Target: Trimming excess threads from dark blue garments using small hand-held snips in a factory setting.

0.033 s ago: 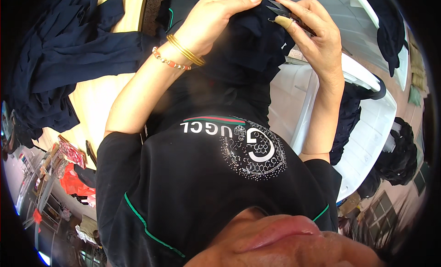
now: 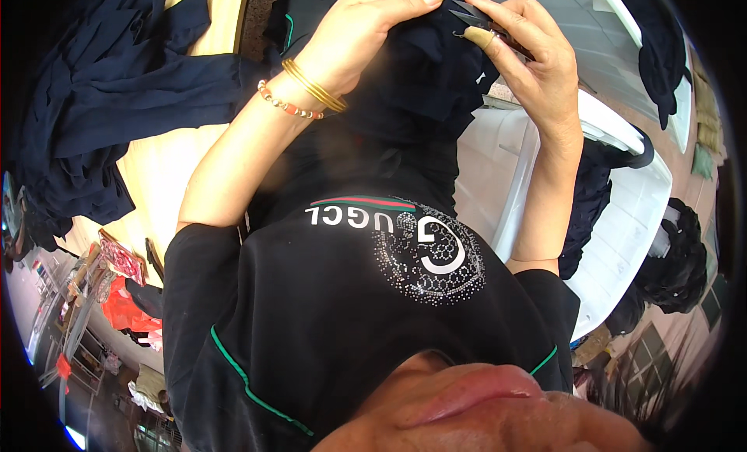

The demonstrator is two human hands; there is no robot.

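My left hand, with gold bangles and a beaded bracelet at its wrist, is at the top edge. Its thumb lies against the dark navy cloth and appears to pinch it; the other fingertips are cut off or hidden. Close by on the right, my right hand is closed around small dark thread snips. The two blades stand apart and point left toward the left thumb. A tan cover sits on my right thumb, and a thin dark curl, perhaps thread, shows beside its tip. The cloth hangs over my lap.
Dark garments lie heaped on a pale wooden table at the left. White plastic bins stand at the right, with dark cloth in and over them. A black bundle rests on the floor beyond. Red bags are at the lower left.
My right thumb and the snips have shifted very slightly left. My left hand and the cloth look the same.
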